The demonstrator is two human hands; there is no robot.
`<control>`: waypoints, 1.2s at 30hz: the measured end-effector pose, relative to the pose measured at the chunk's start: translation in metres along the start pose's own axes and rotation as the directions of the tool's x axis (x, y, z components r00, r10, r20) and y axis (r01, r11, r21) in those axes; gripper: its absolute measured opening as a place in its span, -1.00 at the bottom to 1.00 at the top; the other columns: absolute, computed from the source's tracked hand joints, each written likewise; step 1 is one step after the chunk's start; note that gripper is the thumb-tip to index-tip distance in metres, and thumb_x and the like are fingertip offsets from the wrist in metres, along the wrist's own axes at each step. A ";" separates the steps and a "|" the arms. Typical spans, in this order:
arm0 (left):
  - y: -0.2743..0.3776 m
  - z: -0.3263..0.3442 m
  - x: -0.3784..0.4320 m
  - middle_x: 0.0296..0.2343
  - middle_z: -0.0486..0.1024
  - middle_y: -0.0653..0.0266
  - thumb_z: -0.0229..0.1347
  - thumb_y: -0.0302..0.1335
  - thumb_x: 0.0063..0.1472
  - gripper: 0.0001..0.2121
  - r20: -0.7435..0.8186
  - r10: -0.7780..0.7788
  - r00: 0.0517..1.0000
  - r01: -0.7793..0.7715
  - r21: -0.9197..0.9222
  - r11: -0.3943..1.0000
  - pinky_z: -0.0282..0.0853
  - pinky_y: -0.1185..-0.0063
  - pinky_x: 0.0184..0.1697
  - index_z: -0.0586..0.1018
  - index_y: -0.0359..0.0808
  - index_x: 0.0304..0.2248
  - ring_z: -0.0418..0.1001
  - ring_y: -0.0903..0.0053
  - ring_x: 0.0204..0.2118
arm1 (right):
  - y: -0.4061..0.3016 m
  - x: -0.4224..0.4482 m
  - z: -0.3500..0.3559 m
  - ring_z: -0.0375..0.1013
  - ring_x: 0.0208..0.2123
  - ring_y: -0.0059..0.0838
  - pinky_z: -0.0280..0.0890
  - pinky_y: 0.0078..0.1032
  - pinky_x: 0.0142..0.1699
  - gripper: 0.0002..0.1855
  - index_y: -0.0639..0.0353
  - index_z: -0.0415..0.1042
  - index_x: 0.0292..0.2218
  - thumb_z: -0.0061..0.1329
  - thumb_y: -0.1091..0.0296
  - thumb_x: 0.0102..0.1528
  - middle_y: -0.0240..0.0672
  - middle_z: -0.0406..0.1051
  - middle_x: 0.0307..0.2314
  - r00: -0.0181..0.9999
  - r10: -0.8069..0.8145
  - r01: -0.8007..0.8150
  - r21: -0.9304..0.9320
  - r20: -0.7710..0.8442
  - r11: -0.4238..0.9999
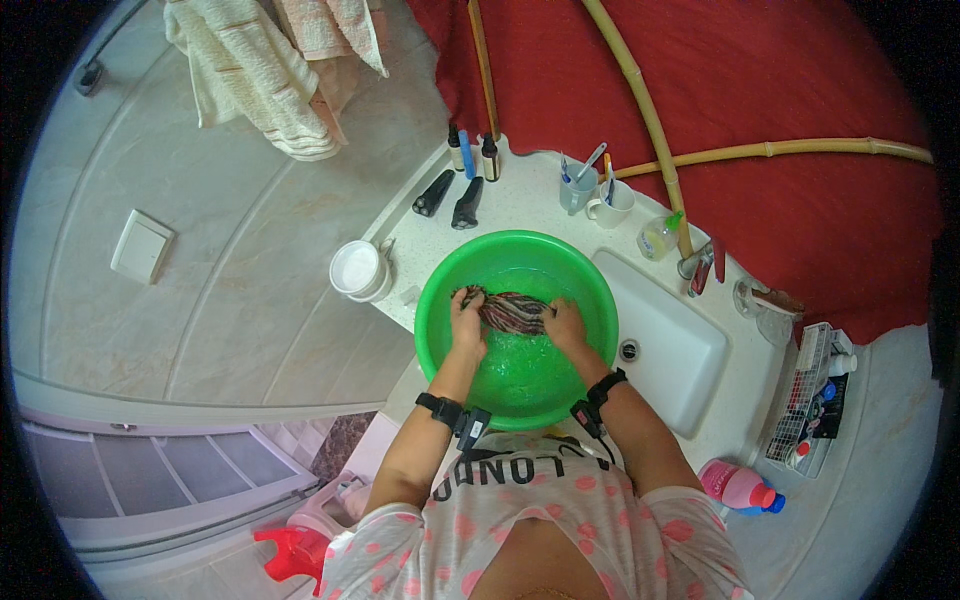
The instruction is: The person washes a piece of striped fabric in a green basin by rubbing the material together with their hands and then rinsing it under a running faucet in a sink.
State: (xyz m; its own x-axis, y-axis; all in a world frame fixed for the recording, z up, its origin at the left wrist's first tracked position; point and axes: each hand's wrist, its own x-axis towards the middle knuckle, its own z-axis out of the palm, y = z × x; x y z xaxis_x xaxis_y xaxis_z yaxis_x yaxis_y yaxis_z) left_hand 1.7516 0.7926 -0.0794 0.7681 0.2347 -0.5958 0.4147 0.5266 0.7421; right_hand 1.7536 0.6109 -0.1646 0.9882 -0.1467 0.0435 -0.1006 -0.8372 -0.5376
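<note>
A green plastic basin [517,405] with water in it stands on the pale speckled washstand counter, overlapping the left side of a white sink. Stretched across its upper half is a dark striped cloth [514,312]. Its left end is bunched in my left hand [469,322], and my right hand [565,324] grips its right end. Both hands are inside the basin's rim. How far the cloth touches the water I cannot tell. Each of my wrists wears a black strap with a small device.
Behind the basin stand two black shavers [466,204], small dropper bottles [490,157], toothbrush cups [612,205] and a soap bottle [659,237]. Right lie the white sink [675,337], its tap [701,268], a wire basket [799,397] and a pink bottle [735,484]. A white tub [360,271] stands left.
</note>
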 end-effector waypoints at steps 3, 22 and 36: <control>-0.002 0.004 -0.005 -0.09 0.24 0.11 -0.03 -0.51 0.08 -0.51 -0.130 -0.037 0.991 0.037 -0.005 0.999 0.20 0.27 -0.11 0.14 -0.20 0.03 0.28 0.37 -0.13 | -0.003 -0.024 0.000 0.37 -0.36 0.00 0.25 -0.21 -0.20 -0.58 0.29 0.31 -0.20 -0.16 0.13 0.01 0.08 0.37 -0.41 0.981 -0.048 0.081 -0.173 0.188 0.982; -0.029 -0.012 0.000 0.04 0.11 0.07 -0.15 -0.28 0.17 -0.63 -0.018 -0.427 0.904 0.426 -0.041 0.904 -0.12 -0.09 0.00 0.29 -0.23 -0.05 0.08 0.10 0.04 | -0.021 -0.029 -0.002 0.37 -0.23 -0.13 0.27 -0.30 -0.17 -0.45 0.24 0.26 -0.12 0.07 0.48 -0.21 -0.04 0.29 -0.17 0.936 0.170 -0.183 0.011 0.309 0.983; -0.076 -0.045 0.045 -0.33 0.44 0.09 -0.19 -0.18 0.20 -0.66 0.636 -0.102 0.765 0.480 -0.456 0.750 0.39 0.30 -0.28 0.40 -0.26 -0.21 0.43 0.24 -0.33 | -0.142 -0.052 -0.076 0.41 -0.58 -0.32 0.28 -0.43 -0.46 -0.78 0.20 0.41 -0.50 0.01 0.22 -0.09 -0.21 0.40 -0.63 0.877 -0.397 0.182 0.577 0.270 0.796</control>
State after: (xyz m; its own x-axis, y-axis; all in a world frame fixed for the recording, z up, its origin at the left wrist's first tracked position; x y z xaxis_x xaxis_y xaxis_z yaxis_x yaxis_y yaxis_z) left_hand 1.7333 0.7998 -0.1765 0.8553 -0.3945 -0.3360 0.4570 0.8798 0.1305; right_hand 1.7074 0.6968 -0.0263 0.9381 0.3456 0.0238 0.1662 -0.3888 -0.9062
